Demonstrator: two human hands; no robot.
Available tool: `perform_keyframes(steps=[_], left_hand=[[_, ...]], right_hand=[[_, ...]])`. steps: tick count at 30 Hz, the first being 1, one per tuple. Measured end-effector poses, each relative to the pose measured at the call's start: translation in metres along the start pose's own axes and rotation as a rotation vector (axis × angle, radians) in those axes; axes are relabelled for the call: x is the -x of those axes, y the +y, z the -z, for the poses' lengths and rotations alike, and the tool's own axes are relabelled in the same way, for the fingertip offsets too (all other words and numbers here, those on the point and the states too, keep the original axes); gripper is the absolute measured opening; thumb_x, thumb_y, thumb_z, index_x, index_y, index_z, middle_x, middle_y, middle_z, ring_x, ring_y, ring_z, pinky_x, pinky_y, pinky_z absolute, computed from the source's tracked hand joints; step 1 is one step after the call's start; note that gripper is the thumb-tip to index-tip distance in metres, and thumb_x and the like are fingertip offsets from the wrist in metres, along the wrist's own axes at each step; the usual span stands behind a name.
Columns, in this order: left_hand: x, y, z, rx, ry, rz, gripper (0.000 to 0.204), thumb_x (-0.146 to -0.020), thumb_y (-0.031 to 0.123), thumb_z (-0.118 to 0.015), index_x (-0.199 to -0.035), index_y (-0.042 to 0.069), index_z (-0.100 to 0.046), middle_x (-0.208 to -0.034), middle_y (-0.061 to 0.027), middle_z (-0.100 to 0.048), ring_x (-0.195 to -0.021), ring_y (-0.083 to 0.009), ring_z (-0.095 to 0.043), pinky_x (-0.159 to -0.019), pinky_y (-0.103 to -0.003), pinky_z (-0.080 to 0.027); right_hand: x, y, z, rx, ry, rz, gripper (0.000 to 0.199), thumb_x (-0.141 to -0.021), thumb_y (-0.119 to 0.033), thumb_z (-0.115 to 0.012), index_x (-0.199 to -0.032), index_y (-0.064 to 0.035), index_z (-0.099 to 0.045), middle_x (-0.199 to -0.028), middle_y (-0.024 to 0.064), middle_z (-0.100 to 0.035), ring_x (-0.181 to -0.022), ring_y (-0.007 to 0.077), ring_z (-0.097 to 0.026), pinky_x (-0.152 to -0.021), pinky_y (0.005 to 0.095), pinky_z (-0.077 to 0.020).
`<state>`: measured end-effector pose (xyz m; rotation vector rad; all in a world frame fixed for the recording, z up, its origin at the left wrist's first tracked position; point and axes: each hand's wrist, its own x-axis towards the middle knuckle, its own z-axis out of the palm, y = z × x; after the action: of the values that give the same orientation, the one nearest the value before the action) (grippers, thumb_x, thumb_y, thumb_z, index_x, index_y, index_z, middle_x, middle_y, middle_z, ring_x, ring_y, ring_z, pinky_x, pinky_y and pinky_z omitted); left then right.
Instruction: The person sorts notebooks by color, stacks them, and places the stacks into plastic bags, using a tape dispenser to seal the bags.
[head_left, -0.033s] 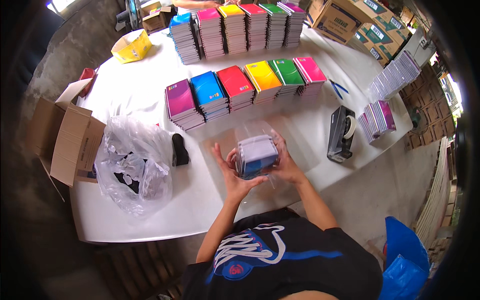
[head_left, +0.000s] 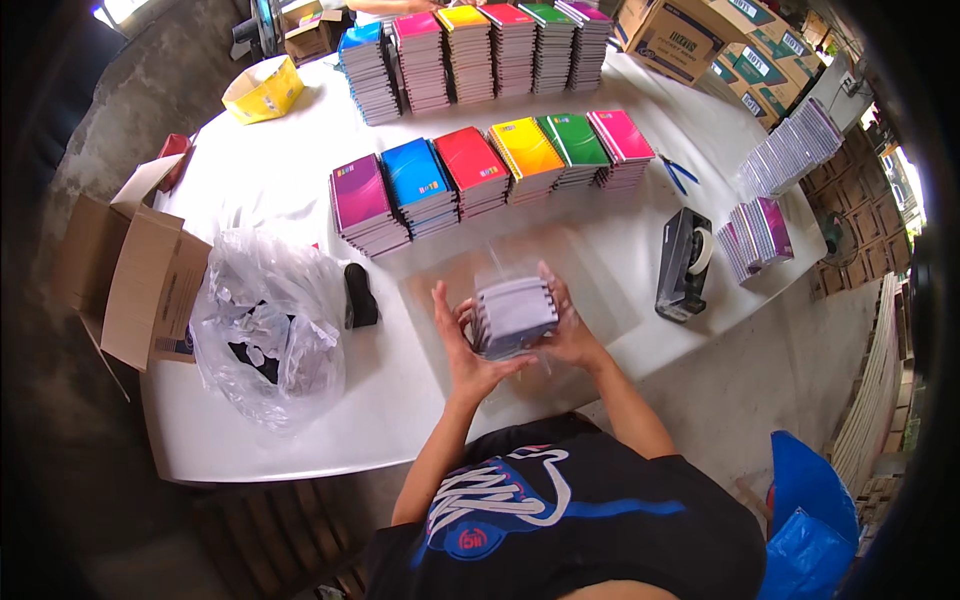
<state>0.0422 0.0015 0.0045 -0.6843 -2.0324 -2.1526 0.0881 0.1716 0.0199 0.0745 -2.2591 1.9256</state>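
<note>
A small bundle of spiral notebooks [head_left: 516, 308], wrapped in clear plastic, is held between my two hands over the near part of the table. Its white page edges and dark binding teeth show. On the bundle's left side, my left hand [head_left: 468, 352] presses with thumb low and fingers raised. My right hand [head_left: 572, 335] curls round the right side. Beneath the bundle lie flat clear plastic bags [head_left: 592, 272]. Beyond them runs a row of notebook stacks with purple, blue, red [head_left: 470, 160], yellow, green and pink covers.
A black tape dispenser [head_left: 684, 268] and blue-handled pliers [head_left: 678, 176] are at the right, near wrapped notebooks [head_left: 755, 238]. Leftward sit a crumpled plastic bag [head_left: 270, 340], an open carton [head_left: 150, 285] and a black object [head_left: 359, 296]. More notebook stacks [head_left: 465, 65] stand farther back.
The bundle has tilted in my hands: the blue cover seen on its near side before is now out of sight, and more of the page edges show. Both hands keep their hold.
</note>
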Motion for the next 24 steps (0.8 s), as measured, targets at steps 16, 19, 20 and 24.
perform_keyframes(steps=[16, 19, 20, 24], left_hand=[[0.021, -0.034, 0.018, -0.325, -0.210, -0.082, 0.147, -0.035, 0.035, -0.091, -0.143, 0.008, 0.004, -0.124, -0.0187, -0.048, -0.115, -0.0326, -0.049, -0.098, -0.044, -0.038], [0.034, -0.027, 0.024, -0.412, -0.047, -0.172, 0.138, -0.039, 0.037, -0.090, -0.143, 0.010, -0.004, -0.122, -0.0152, -0.050, -0.116, -0.0292, -0.047, -0.099, -0.044, -0.036], [0.032, -0.012, 0.025, -0.445, 0.037, -0.279, 0.130, -0.043, 0.037, -0.089, -0.143, 0.010, -0.011, -0.122, -0.0132, -0.051, -0.117, -0.0279, -0.047, -0.098, -0.043, -0.036], [0.037, 0.001, 0.044, -0.700, -0.238, -0.477, 0.084, -0.057, 0.027, -0.085, -0.130, 0.011, -0.046, -0.121, -0.0069, -0.053, -0.115, -0.0255, -0.048, -0.095, -0.041, -0.034]], right_hand=[[-0.019, -0.047, 0.018, 0.106, -0.048, 0.411, 0.056, -0.060, -0.018, -0.082, -0.113, -0.0151, -0.063, -0.143, 0.0098, -0.032, -0.134, 0.0279, -0.027, -0.106, 0.0442, -0.0286], [0.009, -0.041, 0.030, -0.198, 0.157, 0.156, 0.059, -0.062, -0.021, -0.083, -0.116, -0.0136, -0.060, -0.144, 0.0066, -0.032, -0.134, 0.0255, -0.028, -0.107, 0.0456, -0.0253], [0.023, -0.040, 0.036, -0.251, 0.217, 0.060, 0.060, -0.063, -0.021, -0.083, -0.117, -0.0132, -0.060, -0.144, 0.0055, -0.032, -0.134, 0.0245, -0.028, -0.108, 0.0461, -0.0240], [0.045, -0.017, 0.016, 0.200, -0.094, 0.000, 0.078, -0.061, -0.019, -0.083, -0.130, -0.0065, -0.049, -0.141, 0.0088, -0.040, -0.131, 0.0218, -0.037, -0.108, 0.0374, -0.0282]])
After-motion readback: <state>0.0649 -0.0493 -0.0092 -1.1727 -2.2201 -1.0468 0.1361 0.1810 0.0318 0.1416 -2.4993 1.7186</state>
